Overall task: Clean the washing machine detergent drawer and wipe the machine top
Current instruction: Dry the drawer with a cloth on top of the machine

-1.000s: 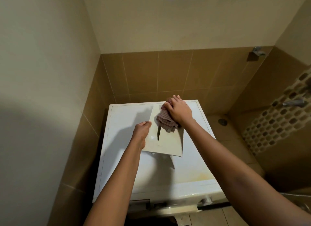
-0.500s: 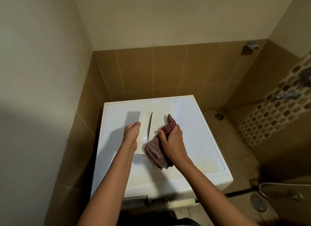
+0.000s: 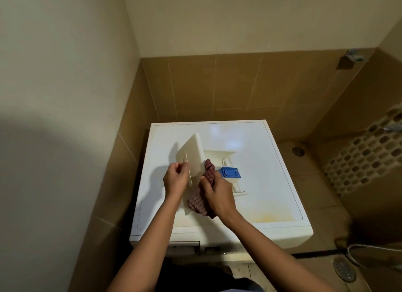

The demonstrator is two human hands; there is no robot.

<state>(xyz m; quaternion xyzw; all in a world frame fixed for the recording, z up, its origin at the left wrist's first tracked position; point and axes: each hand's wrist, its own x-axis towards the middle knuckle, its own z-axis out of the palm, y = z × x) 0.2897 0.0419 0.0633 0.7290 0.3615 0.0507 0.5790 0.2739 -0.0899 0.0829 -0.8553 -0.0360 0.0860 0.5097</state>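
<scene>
The cream detergent drawer [image 3: 192, 156] is tilted up on its side on the white washing machine top [image 3: 267, 183]. Its blue insert [image 3: 229, 172] and inner compartments face right. My left hand [image 3: 175, 179] grips the drawer's near left edge. My right hand [image 3: 215, 194] holds a bunched red checked cloth [image 3: 201, 199] pressed against the drawer's lower part.
The machine sits in a corner between a cream wall on the left and brown tiles behind. An empty drawer slot [image 3: 185, 246] shows at the machine's front. To the right lie a tiled shower floor, a floor drain [image 3: 343, 269] and a hose [image 3: 369, 251].
The drawer has been turned from lying bottom-up to standing on its side, showing the blue insert. My right hand with the cloth came from the far end down to the drawer's near end.
</scene>
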